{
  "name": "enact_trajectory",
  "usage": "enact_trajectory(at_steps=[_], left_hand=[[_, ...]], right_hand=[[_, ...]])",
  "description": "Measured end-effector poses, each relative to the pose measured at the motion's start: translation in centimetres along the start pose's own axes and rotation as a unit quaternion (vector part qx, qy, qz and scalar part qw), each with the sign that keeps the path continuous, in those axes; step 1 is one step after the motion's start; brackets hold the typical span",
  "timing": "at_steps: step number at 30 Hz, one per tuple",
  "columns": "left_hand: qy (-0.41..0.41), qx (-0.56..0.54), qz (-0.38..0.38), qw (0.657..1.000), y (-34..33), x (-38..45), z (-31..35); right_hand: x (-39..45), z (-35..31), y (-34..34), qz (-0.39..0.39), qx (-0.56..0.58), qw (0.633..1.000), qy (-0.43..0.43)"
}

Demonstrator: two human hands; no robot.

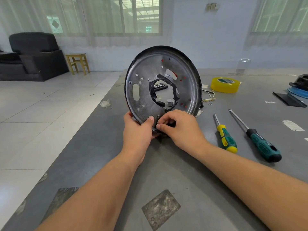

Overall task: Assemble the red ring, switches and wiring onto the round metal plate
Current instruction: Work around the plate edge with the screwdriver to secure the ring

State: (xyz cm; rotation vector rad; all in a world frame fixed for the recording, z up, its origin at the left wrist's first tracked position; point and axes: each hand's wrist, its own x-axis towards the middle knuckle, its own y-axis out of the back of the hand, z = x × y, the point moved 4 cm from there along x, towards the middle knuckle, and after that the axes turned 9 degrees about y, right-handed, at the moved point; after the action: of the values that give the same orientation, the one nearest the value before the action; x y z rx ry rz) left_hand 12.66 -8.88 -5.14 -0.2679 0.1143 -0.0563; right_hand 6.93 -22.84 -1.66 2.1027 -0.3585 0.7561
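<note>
left hand [136, 129] grips the upright round metal plate [186, 84]; right hand [178, 127] fingers curl, pinching at its lower rim.

Workshop room; grey worktable [183, 164], screwdrivers [226, 135], tape roll [224, 85], tiled floor [41, 104].

Two bare forearms come into view from the bottom edge, no sleeves anywhere along them, right up to where the frame cuts them off. The left hand [138, 129] wears no glove, ring or watch. Same story on the right hand [180, 129]: bare wrist, bare fingers [162, 126], short plain nails, no markings to report.
</note>
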Motion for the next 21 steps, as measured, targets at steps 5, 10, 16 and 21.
enact_trajectory(at_steps=[5, 10, 16, 21], left_hand=[[-0.005, 0.018, -0.021, 1.000, -0.16, -0.10, -0.02], [-0.005, 0.008, -0.040, 0.999, -0.18, -0.20, -0.07], [-0.002, 0.004, -0.046, 0.999, -0.14, 0.00, -0.12], [-0.011, 0.008, -0.032, 0.999, -0.02, 0.19, -0.45]], right_hand=[[0.13, 0.25, 0.02, 0.004, 0.021, 0.999, -0.035], [0.19, 0.51, 0.26, -0.006, 0.041, 0.998, -0.051], [0.41, 0.57, 0.32, -0.016, 0.039, 0.998, -0.043], [-0.05, 0.33, 0.43, -0.017, 0.010, 1.000, 0.002]])
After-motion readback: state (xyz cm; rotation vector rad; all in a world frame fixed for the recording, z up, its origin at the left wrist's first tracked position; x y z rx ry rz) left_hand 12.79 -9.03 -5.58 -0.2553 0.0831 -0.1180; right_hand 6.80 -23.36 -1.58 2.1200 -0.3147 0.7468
